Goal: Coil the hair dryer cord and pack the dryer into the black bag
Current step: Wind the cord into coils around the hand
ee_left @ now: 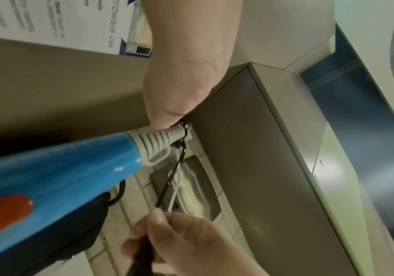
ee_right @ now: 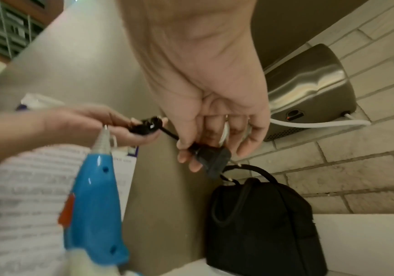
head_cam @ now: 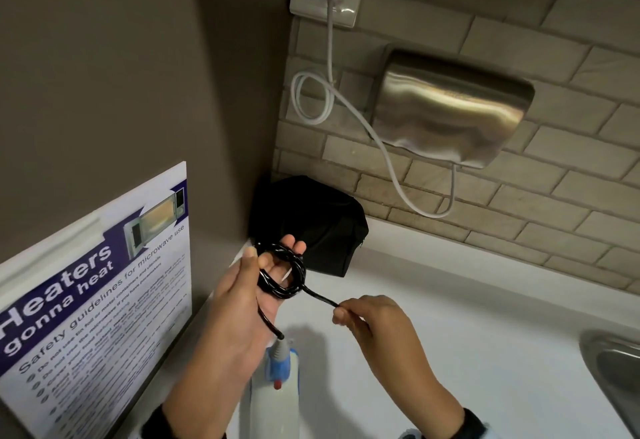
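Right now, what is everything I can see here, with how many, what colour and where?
Cord: one, black, coiled around the left hand's fingers, running to the dryer.
Plug: one, black, at the cord's end, in the right hand.
Hair dryer: one, blue and white with a red switch, below the left hand.
Bag: one, black, on the counter in the corner.
Counter: one, white.
Hand dryer: one, steel, on the tiled wall.
Wall cord: one, white, plugged into the socket.
Poster: one, purple and white, at left.
Sink: one, steel, at right.
Left hand: holds the coil.
Right hand: pinches the cord's end.
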Action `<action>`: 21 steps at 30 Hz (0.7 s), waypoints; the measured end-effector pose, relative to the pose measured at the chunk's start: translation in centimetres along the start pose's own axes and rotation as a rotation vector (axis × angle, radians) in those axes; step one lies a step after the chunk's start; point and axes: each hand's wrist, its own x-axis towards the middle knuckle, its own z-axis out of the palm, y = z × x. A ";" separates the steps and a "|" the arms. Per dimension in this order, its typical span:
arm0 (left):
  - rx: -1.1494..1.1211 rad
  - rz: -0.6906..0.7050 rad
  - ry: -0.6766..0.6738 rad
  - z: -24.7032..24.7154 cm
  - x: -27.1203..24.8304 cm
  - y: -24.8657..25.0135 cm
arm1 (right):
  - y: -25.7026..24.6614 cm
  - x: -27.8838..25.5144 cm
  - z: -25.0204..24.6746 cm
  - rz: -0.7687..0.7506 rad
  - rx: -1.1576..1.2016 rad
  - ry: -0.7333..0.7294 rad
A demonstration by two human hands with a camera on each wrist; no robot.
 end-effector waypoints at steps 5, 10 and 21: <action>0.064 -0.080 0.010 0.4 -0.3 -1.4 | 1.3 0.9 2.7 0.047 -0.119 0.103; 0.073 -0.138 0.009 0.5 -0.3 -2.0 | 1.2 1.3 3.3 0.121 -0.119 0.039; 0.211 -0.206 0.009 0.5 -0.7 -2.9 | -1.1 2.4 0.3 0.631 1.300 0.022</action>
